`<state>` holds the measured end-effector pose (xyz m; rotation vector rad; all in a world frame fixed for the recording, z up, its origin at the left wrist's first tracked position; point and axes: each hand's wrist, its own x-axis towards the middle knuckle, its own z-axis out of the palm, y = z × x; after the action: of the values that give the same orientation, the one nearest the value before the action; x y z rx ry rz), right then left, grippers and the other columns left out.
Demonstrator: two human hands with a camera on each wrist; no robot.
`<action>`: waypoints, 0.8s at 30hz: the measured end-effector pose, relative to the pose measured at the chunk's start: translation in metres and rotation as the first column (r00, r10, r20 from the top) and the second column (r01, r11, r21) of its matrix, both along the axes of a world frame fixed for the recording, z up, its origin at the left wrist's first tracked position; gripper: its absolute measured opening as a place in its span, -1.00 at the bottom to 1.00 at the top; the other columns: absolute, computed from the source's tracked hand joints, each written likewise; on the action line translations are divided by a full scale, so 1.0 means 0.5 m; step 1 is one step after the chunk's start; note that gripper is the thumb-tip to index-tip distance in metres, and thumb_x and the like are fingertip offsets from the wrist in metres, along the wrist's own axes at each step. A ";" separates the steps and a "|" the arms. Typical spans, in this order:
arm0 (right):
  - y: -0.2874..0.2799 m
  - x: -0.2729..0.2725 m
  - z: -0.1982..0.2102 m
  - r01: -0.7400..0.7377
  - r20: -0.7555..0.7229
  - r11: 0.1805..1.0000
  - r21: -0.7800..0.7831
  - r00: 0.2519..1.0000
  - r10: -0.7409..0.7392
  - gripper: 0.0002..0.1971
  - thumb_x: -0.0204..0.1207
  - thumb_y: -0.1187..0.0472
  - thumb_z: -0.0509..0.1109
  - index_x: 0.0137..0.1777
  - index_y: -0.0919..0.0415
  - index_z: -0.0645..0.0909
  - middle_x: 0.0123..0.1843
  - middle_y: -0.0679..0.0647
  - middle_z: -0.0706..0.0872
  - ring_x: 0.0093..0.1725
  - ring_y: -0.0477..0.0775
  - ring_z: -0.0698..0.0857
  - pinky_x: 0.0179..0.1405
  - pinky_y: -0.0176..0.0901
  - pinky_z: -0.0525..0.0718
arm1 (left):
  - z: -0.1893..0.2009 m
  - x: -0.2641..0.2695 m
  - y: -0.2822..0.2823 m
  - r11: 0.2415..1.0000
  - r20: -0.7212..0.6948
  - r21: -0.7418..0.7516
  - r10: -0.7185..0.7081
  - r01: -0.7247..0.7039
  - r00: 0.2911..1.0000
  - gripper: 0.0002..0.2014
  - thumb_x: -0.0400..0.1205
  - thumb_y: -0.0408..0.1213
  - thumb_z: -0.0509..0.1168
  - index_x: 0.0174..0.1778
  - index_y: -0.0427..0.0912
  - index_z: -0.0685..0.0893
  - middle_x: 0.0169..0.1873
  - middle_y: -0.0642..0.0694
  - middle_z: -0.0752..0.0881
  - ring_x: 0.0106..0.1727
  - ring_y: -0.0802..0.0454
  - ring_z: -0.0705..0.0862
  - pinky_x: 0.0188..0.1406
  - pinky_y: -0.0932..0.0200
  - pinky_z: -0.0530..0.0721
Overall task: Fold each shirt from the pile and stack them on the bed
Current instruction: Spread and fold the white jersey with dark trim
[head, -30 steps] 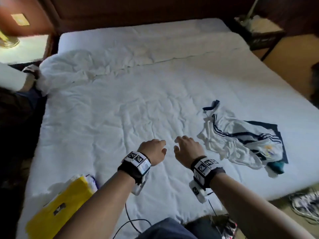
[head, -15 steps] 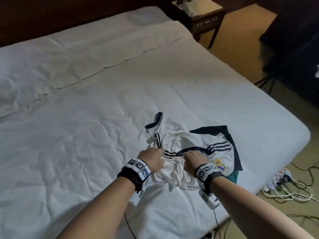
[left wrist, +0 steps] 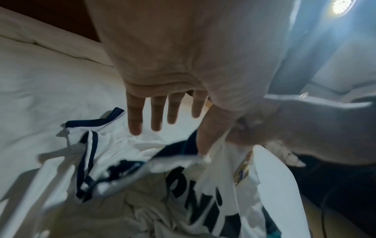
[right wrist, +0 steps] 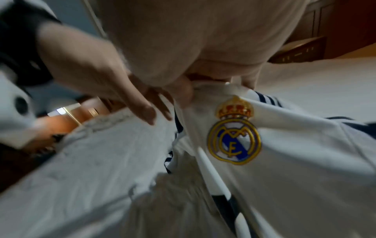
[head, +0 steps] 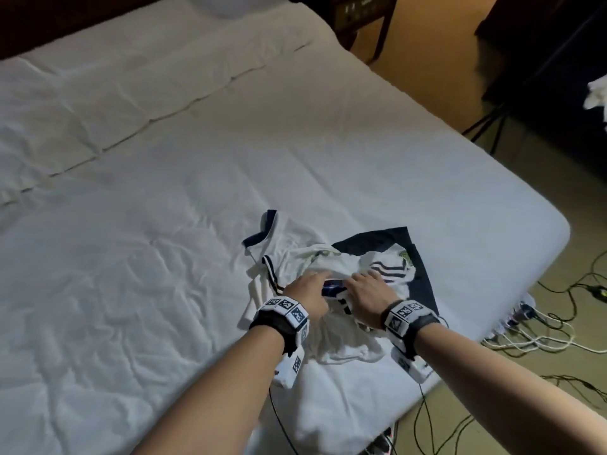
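Lying crumpled near the lower right corner of the bed (head: 138, 178), the white shirt (head: 331, 267) sits at centre frame in the head view, with both hands on it side by side. From there the left hand (head: 308, 290) and right hand (head: 369, 292) show only their backs, so their hold is hidden.

The left wrist view fills that in: the left hand's fingers (left wrist: 155, 111) are straight and spread over the cloth, while its thumb lies along a raised fold; whether the thumb pinches the fold is unclear. It also shows dark lettering on the shirt's front, unseen from above.

The right wrist view shows the right hand's fingers (right wrist: 247, 80) curled, pinching a bunch of fabric just above a round crest (right wrist: 234, 138) with a crown, which is only a blurred speck in the head view. The head view alone shows cables (head: 542, 330) on the floor at the right.
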<state>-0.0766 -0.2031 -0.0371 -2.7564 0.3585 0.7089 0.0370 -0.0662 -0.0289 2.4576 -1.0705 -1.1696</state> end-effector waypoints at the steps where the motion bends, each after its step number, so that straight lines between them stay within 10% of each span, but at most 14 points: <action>1: 0.010 0.012 0.030 0.028 0.064 0.994 0.102 0.997 -0.035 -0.48 0.52 -0.10 -0.15 0.20 0.10 0.53 0.09 0.17 0.74 0.15 0.30 0.66 0.36 0.16 0.44 | 0.008 0.004 0.002 0.999 -0.005 -0.045 0.027 -0.027 1.000 -0.30 0.56 -0.37 0.34 0.65 0.10 0.39 0.55 -0.10 0.48 0.49 -0.21 0.56 0.44 -0.14 0.60; 6: 0.057 0.065 0.172 0.042 0.417 0.970 0.240 0.898 -0.142 -0.88 0.69 0.17 0.18 0.12 0.17 0.50 0.08 0.16 0.75 -0.02 0.33 0.67 -0.19 0.08 0.51 | 0.079 0.040 0.042 0.871 -0.087 -0.384 0.295 -0.305 0.952 -0.71 0.64 -0.27 0.38 0.26 0.07 0.73 0.14 -0.03 0.82 0.18 -0.03 0.76 0.19 0.00 0.71; 11: 0.130 0.094 0.287 0.019 0.715 0.941 0.337 0.646 -0.269 -0.76 0.68 0.13 0.21 0.25 0.21 0.54 0.13 0.15 0.64 0.00 0.20 0.60 -0.15 -0.03 0.51 | 0.287 0.064 0.123 0.620 -0.132 -0.651 0.476 -0.438 0.870 -0.77 0.63 -0.52 0.25 -0.19 -0.12 0.73 -0.43 0.16 0.69 -0.31 0.03 0.57 -0.34 0.22 0.52; 15: 0.215 0.101 0.337 0.071 0.769 0.944 0.323 0.562 -0.305 -0.73 0.72 0.03 0.24 0.25 0.19 0.54 0.12 0.13 0.60 0.10 0.17 0.52 0.10 0.04 0.50 | 0.485 0.049 0.224 0.426 -0.190 -0.802 0.482 -0.419 0.855 -0.77 0.53 -0.39 0.23 -0.17 -0.05 0.79 -0.35 0.08 0.74 -0.28 0.12 0.62 -0.27 0.27 0.53; 19: 0.306 0.114 0.403 0.030 0.672 0.841 0.541 0.586 -0.453 -0.77 0.79 0.08 0.22 -0.11 0.12 0.48 -0.19 0.02 0.58 -0.19 0.16 0.48 -0.13 0.16 0.56 | 0.631 0.029 0.347 0.245 -0.348 -0.832 0.467 -0.498 0.813 -0.86 0.59 -0.38 0.28 -0.15 -0.30 0.75 -0.40 -0.08 0.67 -0.33 0.05 0.59 -0.32 0.26 0.50; 21: 0.354 0.127 0.448 -0.024 0.675 0.796 0.605 0.545 -0.497 -0.71 0.77 0.08 0.21 -0.21 0.11 0.38 -0.40 -0.01 0.50 -0.31 0.27 0.43 -0.28 0.20 0.48 | 0.672 0.033 0.424 0.295 -0.347 -0.812 0.448 -0.503 0.824 -0.83 0.59 -0.39 0.31 -0.20 -0.46 0.68 -0.44 -0.16 0.55 -0.39 -0.03 0.48 -0.39 0.17 0.38; 24: 0.425 0.151 0.529 -0.090 0.693 0.766 0.636 0.501 -0.517 -0.73 0.75 0.09 0.17 -0.21 0.10 0.37 -0.44 -0.02 0.49 -0.32 0.24 0.45 -0.33 0.08 0.43 | 0.700 0.063 0.550 0.571 -0.128 -0.713 0.465 -0.407 0.876 -0.69 0.36 -0.17 0.38 -0.36 -0.39 0.52 -0.47 -0.11 0.37 -0.42 -0.04 0.27 -0.40 0.02 0.20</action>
<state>-0.0011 0.0092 0.2271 -1.9977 0.2013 -0.5792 0.0687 0.2087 0.3210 1.9318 -0.6663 -0.3654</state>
